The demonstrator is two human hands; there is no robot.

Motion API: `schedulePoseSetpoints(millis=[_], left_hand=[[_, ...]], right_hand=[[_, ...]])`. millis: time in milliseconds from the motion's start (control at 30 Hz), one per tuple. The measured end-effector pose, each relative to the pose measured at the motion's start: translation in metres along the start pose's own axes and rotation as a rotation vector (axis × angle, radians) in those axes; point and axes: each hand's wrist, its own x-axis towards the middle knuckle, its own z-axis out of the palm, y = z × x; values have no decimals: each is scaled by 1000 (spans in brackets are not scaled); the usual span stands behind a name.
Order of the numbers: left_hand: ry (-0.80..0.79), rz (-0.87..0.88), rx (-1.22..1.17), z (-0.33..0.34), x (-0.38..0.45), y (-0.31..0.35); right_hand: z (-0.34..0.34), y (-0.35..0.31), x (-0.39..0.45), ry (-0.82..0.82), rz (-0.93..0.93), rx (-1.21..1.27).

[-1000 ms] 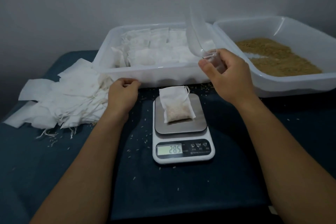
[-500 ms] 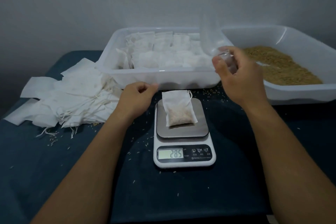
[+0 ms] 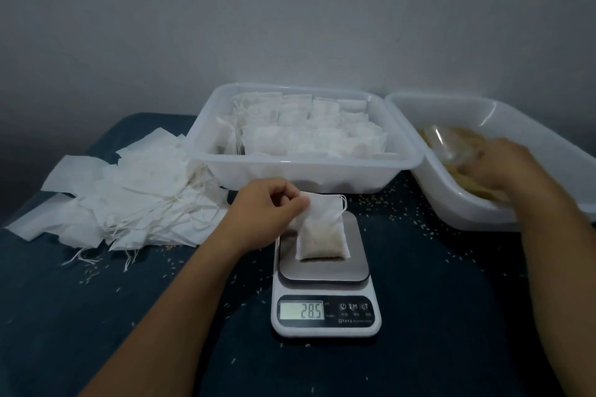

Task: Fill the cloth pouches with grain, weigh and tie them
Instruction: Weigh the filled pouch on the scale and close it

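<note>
Pouch point(image 3: 322, 229), part-filled with grain, stands on the scale point(image 3: 324, 271), its top corner pinched by the left hand point(image 3: 267, 206); filled pouches point(image 3: 306, 129) crowd the middle tub point(image 3: 225, 164); the right hand point(image 3: 503, 167) grips a clear scoop point(image 3: 442, 142) in the grain tub point(image 3: 458, 203).

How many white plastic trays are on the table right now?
2. One white plastic tray sits behind the scale, filled with pouches; the other white plastic tray is at the right, holding grain, and is partly cut off by the frame.
</note>
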Motion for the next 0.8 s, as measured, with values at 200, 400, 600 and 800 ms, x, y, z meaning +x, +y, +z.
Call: schedulePoseSetpoints(millis=[200, 400, 600, 800], left_hand=[[45, 170, -151, 1, -2, 7], [100, 222, -208, 2, -2, 6], [125, 246, -208, 3, -4, 12], [124, 274, -230, 0, -8, 16]], right_hand=[[12, -7, -2, -140, -7, -129], [-7, -19, -23, 70, -49, -37], [-56, -83, -116, 33, -783, 591], [-38, -133, -134, -205, -1003, 262]])
